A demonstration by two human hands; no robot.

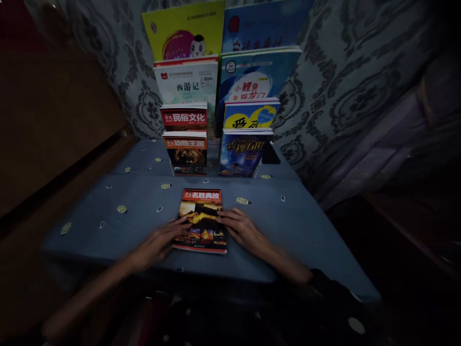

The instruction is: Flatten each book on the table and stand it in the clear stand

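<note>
A paperback book (203, 211) with a red title band and a photo of a wall tower on its cover lies flat and closed near the table's front edge. My left hand (167, 238) rests on its left side, fingers stretched over the cover. From the other side, my right hand (239, 226) lays its extended fingers on the right edge of the cover. Neither hand is wrapped round the book. Just behind it stand a book with a lion cover (189, 156) and a dark blue book (243, 151), both upright.
More books rise in two columns behind, among them a white book (187, 84), a yellow-green book (183, 29) and a blue book (252, 72). A dark flat object (271, 154) lies behind the right column. The blue tablecloth (137, 192) covers the table; patterned wallpaper (345, 62) is behind.
</note>
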